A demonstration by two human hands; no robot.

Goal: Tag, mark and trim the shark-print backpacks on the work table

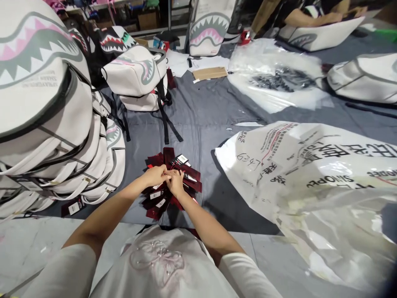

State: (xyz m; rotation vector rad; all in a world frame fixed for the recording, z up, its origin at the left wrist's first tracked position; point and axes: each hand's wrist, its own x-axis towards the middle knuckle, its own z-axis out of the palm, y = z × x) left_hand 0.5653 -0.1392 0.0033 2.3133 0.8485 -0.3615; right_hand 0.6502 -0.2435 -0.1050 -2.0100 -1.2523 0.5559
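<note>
A fan of dark red hang tags [158,210] is spread in a ring on the grey cloth in front of me. Several carry white barcode labels, and a black tag [180,159] with a label lies on the far side. Over the middle of the ring, my left hand [156,175] pinches thin reddish tag strings with its fingertips. My right hand [175,183] meets it there, fingers bent and pressed together. What the right fingers hold is hidden. Both hands touch each other above the gathered ends of the tags.
Pale shark-mouth backpacks [62,153] are stacked high at left. Two more backpacks [136,74] lie beyond, straps trailing. A large printed plastic sack [297,165] covers the right side. Clear plastic bags [276,74] lie farther back. Across the table, a person's arms [313,18] rest over another backpack.
</note>
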